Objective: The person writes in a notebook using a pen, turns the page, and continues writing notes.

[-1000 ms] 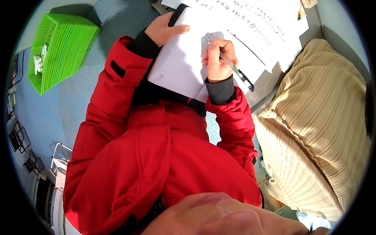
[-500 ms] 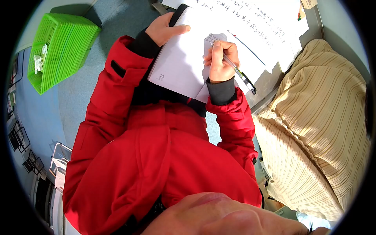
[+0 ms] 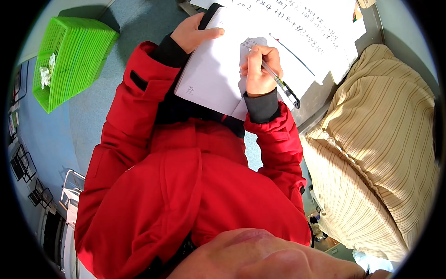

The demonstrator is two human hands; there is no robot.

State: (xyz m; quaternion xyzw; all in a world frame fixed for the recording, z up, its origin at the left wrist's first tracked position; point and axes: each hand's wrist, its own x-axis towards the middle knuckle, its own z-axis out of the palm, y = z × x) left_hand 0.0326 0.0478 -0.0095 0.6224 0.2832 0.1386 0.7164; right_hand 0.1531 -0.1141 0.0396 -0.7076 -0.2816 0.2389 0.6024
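Observation:
An open notebook (image 3: pixel 209 76) with white pages and a dark cover lies at the top middle. My left hand (image 3: pixel 194 35) holds its left edge, thumb on the page and the other fingers hidden underneath. In my right hand (image 3: pixel 261 69) is a clear pen (image 3: pixel 282 84) with a dark end, its tip touching the page near small handwriting. That handwriting lies in my hand's shadow. Beyond the notebook are white sheets (image 3: pixel 344 23) with rows of handwritten numbers, and a dark line runs across the paper right of my right hand.
Stacked green plastic baskets (image 3: pixel 83 53) stand at the upper left, with white crumpled material in the front one. A striped beige cloth (image 3: pixel 376 139) covers something bulky on the right. A white rack (image 3: pixel 72 195) is at the lower left.
Against half a second ago, my right hand and the pen have shifted slightly left and up on the page. My left hand keeps its hold on the notebook.

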